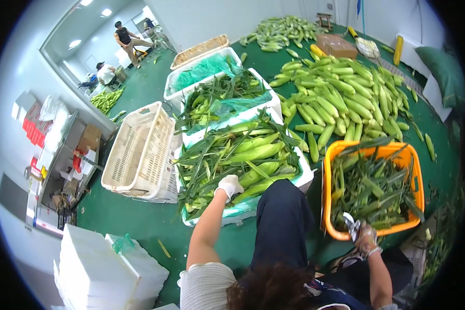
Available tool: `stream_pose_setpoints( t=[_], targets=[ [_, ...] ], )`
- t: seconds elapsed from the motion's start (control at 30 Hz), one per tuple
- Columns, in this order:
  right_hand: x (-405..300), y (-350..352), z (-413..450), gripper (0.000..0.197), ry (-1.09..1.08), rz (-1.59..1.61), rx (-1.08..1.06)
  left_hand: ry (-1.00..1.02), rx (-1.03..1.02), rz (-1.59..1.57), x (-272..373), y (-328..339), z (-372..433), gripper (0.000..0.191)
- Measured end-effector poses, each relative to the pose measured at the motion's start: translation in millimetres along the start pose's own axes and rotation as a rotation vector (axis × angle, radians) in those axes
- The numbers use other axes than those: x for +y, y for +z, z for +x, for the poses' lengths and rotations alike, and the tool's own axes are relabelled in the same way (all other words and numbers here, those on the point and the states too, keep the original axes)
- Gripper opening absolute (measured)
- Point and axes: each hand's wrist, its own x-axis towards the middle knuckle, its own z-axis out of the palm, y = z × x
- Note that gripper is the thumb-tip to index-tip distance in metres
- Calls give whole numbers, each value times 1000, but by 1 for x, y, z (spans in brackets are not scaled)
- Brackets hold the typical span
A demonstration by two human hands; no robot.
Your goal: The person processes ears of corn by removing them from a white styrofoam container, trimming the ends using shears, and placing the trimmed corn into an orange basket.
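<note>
My left hand [230, 186], in a white glove, lies among corn ears in their husks [255, 151]. Its fingers are curled at the near end of an ear, but I cannot tell whether they grip it. These ears and loose leaves fill a white foam box [304, 170] lined with green plastic film. My right hand [367, 239], also gloved, holds metal hand shears [351, 225] at the near rim of an orange plastic crate [419, 193]. Cut leaves and stalk pieces [372, 190] fill much of that crate.
A large pile of husked-on corn [341, 93] spreads over the green floor beyond the crate. More foam boxes [273, 99] stand behind mine. White plastic crates [139, 151] are at left, foam blocks [96, 271] at lower left. Two people [129, 40] are in the far room.
</note>
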Motion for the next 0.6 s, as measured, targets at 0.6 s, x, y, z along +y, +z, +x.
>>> stream_pose_setpoints(
  t=[0.6],
  targets=[
    [7, -42, -28, 66, -5, 89, -276, -10, 829, -84, -69, -191, -46, 44]
  ],
)
